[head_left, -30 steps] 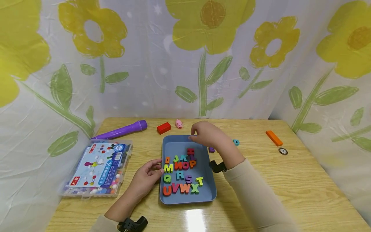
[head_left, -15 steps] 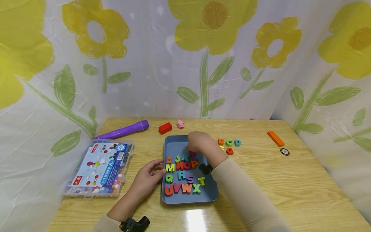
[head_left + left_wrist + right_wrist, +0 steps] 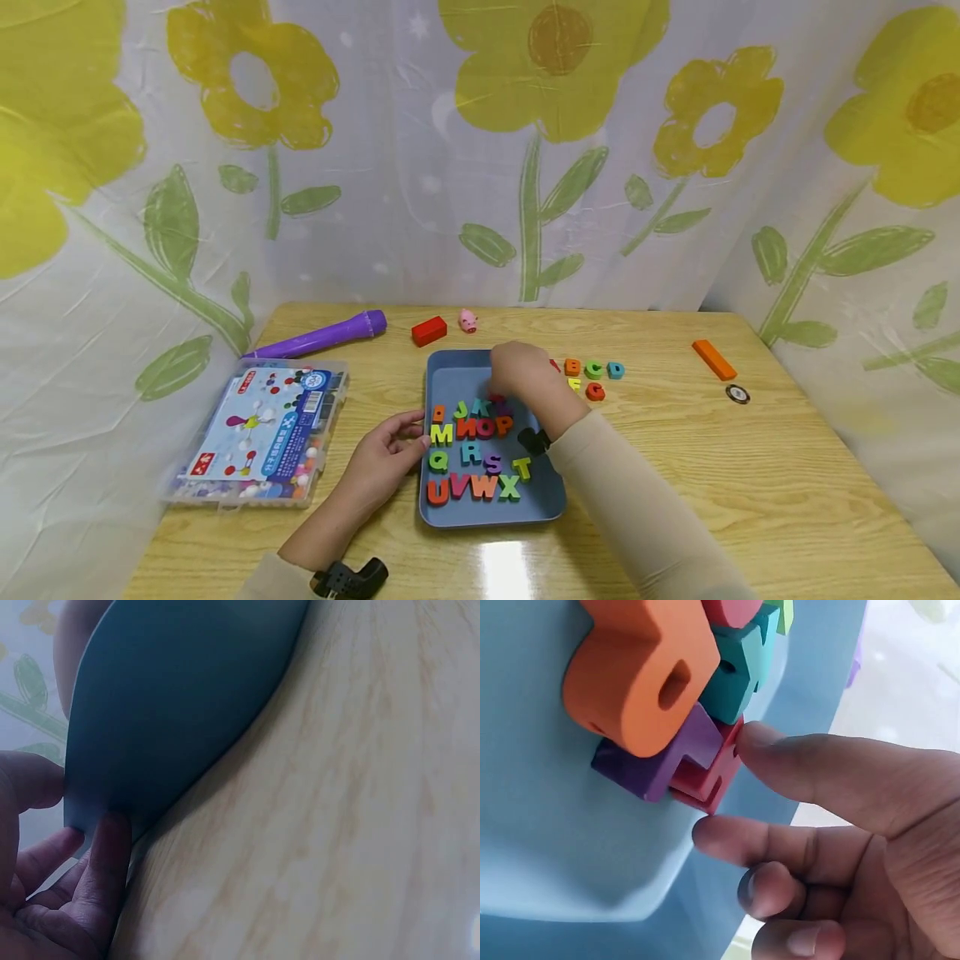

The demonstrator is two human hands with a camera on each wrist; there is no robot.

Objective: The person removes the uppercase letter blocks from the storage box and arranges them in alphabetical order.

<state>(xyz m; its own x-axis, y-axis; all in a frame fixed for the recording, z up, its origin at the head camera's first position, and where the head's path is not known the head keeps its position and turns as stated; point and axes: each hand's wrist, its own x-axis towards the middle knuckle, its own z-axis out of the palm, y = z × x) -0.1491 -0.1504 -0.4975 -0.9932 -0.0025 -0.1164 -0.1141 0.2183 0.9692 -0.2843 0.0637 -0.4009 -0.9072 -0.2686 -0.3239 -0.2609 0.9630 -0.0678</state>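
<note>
A blue-grey tray point(image 3: 536, 500) holds rows of colourful toy letters, among them a yellow M point(image 3: 442, 434) and a green X point(image 3: 509, 487). My left hand point(image 3: 382, 458) rests relaxed at the tray's left side, fingertips against its outer wall point(image 3: 172, 697). Inside the far right part of the tray, my right hand point(image 3: 521, 375) reaches down. Its thumb and index finger pinch a red letter H point(image 3: 716, 776) at opposite ends in the right wrist view. Beside the H lie a purple L point(image 3: 656, 765), an orange P point(image 3: 645, 675) and a teal K point(image 3: 731, 682).
Right of the tray, a B point(image 3: 572, 367), C point(image 3: 593, 369), D point(image 3: 616, 370) and G point(image 3: 595, 392) lie on the table. Behind are a purple toy microphone point(image 3: 322, 335), red block point(image 3: 429, 332) and pink pig point(image 3: 468, 321). A plastic kit box point(image 3: 258, 433) lies left, an orange block point(image 3: 714, 359) right.
My right hand has moved from the tray's far right edge down into the tray, to the red H. The loose letters to the right have come into view. The left hand stays at the tray.
</note>
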